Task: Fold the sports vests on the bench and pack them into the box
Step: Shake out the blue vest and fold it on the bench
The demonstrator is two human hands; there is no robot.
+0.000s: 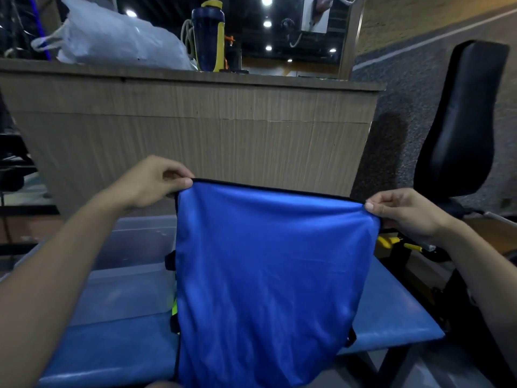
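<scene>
Progress: 1 blue vest (268,275) is held up in the air, spread flat; by the look of it, it is not yet folded, or at most doubled once, which cannot be told from this view.

Done so far: the clear box (131,264), below and just inside the left hand, is seen through its wall, and no folded vest can be made out in it; a sliver of yellow-green fabric (174,308) is glimpsed at the blue vest's left edge, and whether it is a 2nd vest cannot be told.

Left to do: it is judged that this vest has yet to be laid down, folded and placed in the box, so the task appears to be at an early stage.

Left hand (152,180): clamped on the vest's top left corner, the black-trimmed edge being pinched between thumb and curled fingers.

Right hand (402,211): likewise closed on the top right corner, the fabric being pinched at the fingertips, with the remaining fingers curled.

Vest position: stretched taut between the 2 hands and hung down below them, in front of the blue bench (391,312).

Bench: lies beneath both hands, with the box resting on its left part.

Beyond the hands: a wooden counter (195,130) carries a white plastic bag (112,37) and a dark bottle (208,35).

Right of the right hand: a black padded seat (464,121) stands well apart.
</scene>
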